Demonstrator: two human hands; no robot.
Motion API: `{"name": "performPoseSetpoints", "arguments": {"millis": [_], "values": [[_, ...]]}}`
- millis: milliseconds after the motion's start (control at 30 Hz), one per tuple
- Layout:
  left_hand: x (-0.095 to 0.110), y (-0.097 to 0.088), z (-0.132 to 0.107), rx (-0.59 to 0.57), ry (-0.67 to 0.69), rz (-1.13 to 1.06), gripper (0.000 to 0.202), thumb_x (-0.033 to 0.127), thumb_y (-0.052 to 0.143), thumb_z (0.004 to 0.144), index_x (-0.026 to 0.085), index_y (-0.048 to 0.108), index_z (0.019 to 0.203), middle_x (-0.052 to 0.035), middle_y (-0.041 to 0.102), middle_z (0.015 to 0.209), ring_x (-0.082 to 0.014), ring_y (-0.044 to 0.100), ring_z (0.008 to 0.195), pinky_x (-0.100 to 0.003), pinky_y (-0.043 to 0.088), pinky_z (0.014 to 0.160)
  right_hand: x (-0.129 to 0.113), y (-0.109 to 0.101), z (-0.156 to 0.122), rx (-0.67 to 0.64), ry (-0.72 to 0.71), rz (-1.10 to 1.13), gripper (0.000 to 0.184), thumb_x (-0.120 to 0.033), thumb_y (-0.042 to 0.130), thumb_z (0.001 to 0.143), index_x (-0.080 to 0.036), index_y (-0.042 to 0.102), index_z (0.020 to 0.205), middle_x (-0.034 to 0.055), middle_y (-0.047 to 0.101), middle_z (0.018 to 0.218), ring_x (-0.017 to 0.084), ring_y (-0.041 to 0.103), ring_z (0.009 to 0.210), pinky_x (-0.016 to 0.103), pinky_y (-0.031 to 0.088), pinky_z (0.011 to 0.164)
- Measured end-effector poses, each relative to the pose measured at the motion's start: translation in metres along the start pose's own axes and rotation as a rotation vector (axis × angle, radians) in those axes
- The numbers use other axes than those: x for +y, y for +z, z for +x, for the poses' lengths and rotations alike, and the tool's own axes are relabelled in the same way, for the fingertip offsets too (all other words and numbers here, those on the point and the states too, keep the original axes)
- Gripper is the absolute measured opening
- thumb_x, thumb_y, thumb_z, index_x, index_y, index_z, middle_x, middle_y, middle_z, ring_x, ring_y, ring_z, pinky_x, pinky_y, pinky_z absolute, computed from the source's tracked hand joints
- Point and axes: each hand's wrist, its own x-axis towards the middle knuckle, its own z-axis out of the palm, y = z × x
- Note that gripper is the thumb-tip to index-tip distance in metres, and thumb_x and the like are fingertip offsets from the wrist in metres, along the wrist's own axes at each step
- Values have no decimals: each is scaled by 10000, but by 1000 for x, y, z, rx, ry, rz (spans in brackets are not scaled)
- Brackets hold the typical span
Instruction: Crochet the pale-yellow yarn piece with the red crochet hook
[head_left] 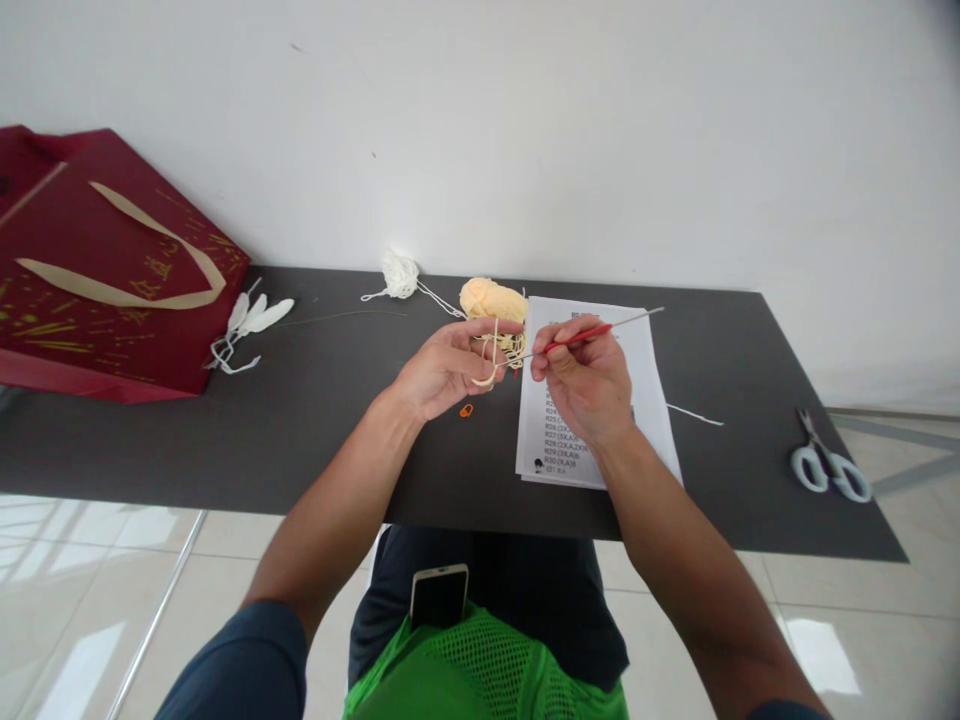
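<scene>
Pale yellow yarn (495,345) is looped around the fingers of my left hand (442,370), which pinches it near the fingertips. My right hand (589,385) grips a crochet hook (585,337) by its red handle, like a pen. The hook's thin metal tip points left and meets the yarn at my left fingers; whether a stitch sits on it is too small to tell. Behind my hands lies the pale yellow yarn ball (491,299), with loose strands in front of it. An orange stitch marker (466,411) rests on the table just below my left hand.
Printed sheets (645,420) lie under my right hand on the dark table (337,420). White yarn (400,274) sits at the back, white crocheted pieces (259,314) beside a red gift bag (112,270) on the left. Scissors (829,465) lie far right. A phone (439,597) is at my lap.
</scene>
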Motion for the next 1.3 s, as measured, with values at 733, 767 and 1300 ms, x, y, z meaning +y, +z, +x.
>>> {"name": "performPoseSetpoints", "arguments": {"millis": [733,767,1300], "values": [[-15,11,4,248,446,241,284,258,856,707,177,723,944,-13,696,810,-111,615,704,-259,483,704,11,10,-4,243,302,285,207,-234,889,728,-236,715,838,-49,743,897,28,687,730,96,616,698],[-17,12,5,263,451,264,302,253,855,706,180,720,967,-9,690,822,-114,619,722,-264,493,726,13,12,-5,268,295,274,187,-239,882,738,-234,724,838,-46,754,906,31,700,746,98,626,730],[-26,20,11,377,390,234,1027,205,829,683,235,279,1550,34,680,816,-97,590,656,-236,451,633,19,20,-7,286,191,130,142,-291,843,794,-232,736,866,-30,791,933,44,727,805,116,627,815]]}}
